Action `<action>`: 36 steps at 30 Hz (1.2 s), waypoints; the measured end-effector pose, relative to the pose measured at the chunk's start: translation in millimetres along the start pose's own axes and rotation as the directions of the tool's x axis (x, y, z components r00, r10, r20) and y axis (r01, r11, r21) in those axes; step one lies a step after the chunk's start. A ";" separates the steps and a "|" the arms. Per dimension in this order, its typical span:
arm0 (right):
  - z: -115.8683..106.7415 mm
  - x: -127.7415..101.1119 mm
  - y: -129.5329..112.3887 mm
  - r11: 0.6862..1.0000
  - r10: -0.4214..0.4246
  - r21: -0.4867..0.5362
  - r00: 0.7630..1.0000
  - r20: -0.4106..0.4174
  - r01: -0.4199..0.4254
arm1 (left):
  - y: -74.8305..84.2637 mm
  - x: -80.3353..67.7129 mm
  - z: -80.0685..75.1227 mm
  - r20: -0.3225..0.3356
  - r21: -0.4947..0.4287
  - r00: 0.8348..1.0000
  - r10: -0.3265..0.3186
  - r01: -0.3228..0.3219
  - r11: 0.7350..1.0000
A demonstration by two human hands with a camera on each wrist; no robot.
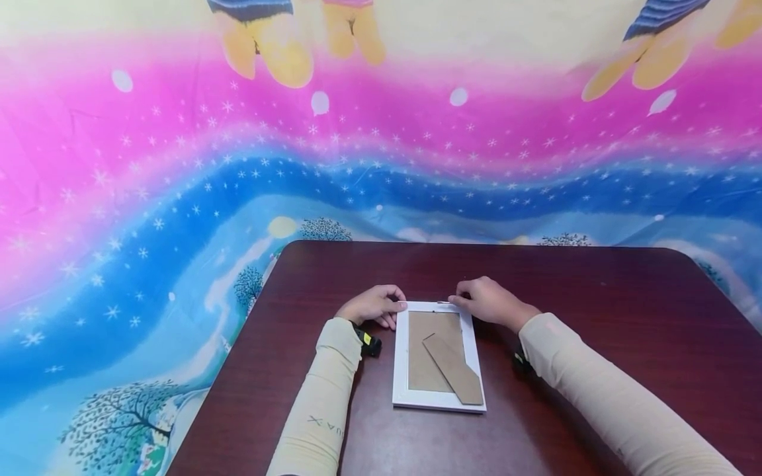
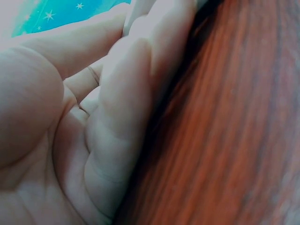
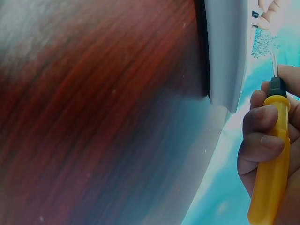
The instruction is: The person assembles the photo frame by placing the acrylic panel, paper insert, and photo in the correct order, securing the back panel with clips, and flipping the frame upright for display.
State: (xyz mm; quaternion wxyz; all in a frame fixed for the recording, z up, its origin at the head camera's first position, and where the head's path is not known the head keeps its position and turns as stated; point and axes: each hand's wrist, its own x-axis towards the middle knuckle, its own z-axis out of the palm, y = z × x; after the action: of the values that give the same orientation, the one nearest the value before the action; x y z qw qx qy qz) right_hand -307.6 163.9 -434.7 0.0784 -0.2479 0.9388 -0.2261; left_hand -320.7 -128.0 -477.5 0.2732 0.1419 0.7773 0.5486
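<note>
A white picture frame (image 1: 439, 400) lies back side up on the dark table, its brown backing board (image 1: 425, 370) and slanted easel leg (image 1: 455, 370) facing me. My left hand (image 1: 372, 305) pinches the frame's far left corner, thumb on top and fingers at the side. In my right hand (image 1: 489, 301), at the far right corner, is a screwdriver with a yellow handle (image 3: 269, 173) and black collar; the fingers curl round it. Its thin metal shaft (image 3: 274, 63) points left along the frame's far edge. The handle is hidden behind the hand in the head view.
The dark red wooden table (image 1: 571, 284) has rounded far corners. Behind it hangs a colourful printed cloth (image 1: 381, 152) with pink and blue bands. Black wrist cameras (image 1: 370, 344) sit at both wrists, below light sleeves (image 1: 321, 396).
</note>
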 end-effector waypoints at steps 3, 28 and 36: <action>0.8 0.2 -3.2 1.000 0.002 0.003 1.000 0.008 -0.002 | 0.4 -0.4 0.3 0.000 0.002 1.000 -0.002 0.002 1.000; 10.7 4.1 -6.0 0.999 0.007 -0.035 0.999 0.049 -0.006 | 0.4 -0.6 -0.2 0.007 0.005 1.000 -0.003 0.002 1.000; 9.5 3.2 -8.1 0.999 -0.012 -0.036 0.999 0.034 0.013 | 0.6 0.0 0.1 0.009 -0.006 1.000 -0.003 0.003 1.000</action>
State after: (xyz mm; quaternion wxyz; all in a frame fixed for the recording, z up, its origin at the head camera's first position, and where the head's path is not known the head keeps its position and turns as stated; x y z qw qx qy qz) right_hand -304.4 152.4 -439.5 0.0882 -0.2590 0.9397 -0.2054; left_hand -320.7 -127.8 -476.9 0.2782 0.1423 0.7745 0.5500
